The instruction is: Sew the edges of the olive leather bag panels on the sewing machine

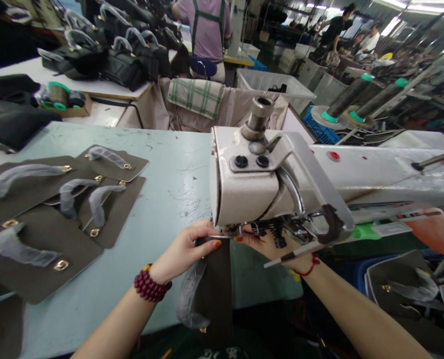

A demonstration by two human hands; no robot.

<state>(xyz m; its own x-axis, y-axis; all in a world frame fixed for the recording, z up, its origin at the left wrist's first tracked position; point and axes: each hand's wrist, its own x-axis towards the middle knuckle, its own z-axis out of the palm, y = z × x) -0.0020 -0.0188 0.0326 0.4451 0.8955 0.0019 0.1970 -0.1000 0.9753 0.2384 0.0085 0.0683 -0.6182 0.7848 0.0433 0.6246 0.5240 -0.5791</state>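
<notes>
Below the head of a white sewing machine (247, 189), a dark grey-brown bag panel (218, 289) hangs over the table's front edge. A plastic-wrapped handle (190, 296) with gold rings is fixed to that panel. My left hand (192, 247) pinches the panel's upper edge just left of the needle area, thumb on the near side. On the other side, my right hand (270, 244) reaches in under the machine head with its fingertips at the panel's edge; machine parts hide most of its fingers. The needle itself cannot be made out.
Several similar panels with wrapped handles (27, 244) lie on the pale blue table (169, 164) to the left. More panels (397, 284) fill a blue bin at right. Behind are black bags (120, 65), thread spools (349, 97), a plastic tub (274, 82) and a person (209, 30).
</notes>
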